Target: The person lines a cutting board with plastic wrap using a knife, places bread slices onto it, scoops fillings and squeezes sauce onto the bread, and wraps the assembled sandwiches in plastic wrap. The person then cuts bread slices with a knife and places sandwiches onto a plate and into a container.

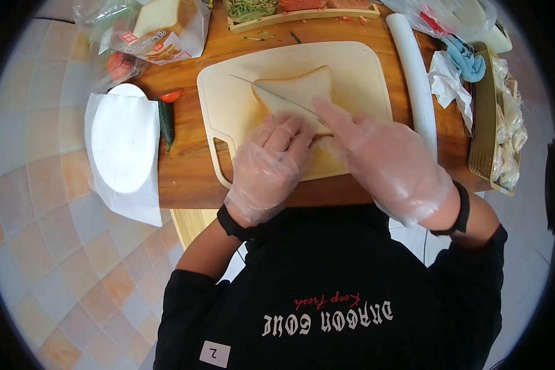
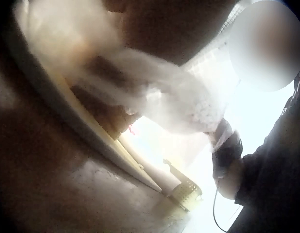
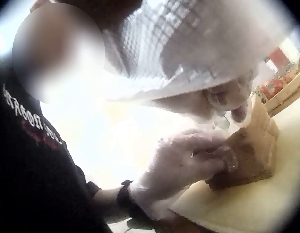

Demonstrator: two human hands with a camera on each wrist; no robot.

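On the cream cutting board [image 1: 357, 68] lies a square stack of white bread [image 1: 308, 83] with a brown crust. In the right wrist view the bread [image 3: 247, 150] looks several slices thick. My left hand [image 1: 268, 169], in a clear plastic glove, holds its near left part, fingertips bent onto the top. With my gloved right hand [image 1: 398, 163] I grip a knife [image 1: 271, 92]; the index finger extends along it and its handle is hidden in the palm. The thin blade runs diagonally across the bread, its tip beyond the left edge. The left wrist view is blurred.
A wooden tray [image 1: 308, 16] of shredded vegetables stands behind the board. Left are a bread bag [image 1: 166, 49], a cucumber piece [image 1: 166, 126] and a white oval plate [image 1: 126, 148] on paper. A white roll [image 1: 413, 80], blue cloth [image 1: 465, 58] and basket [image 1: 482, 139] stand right.
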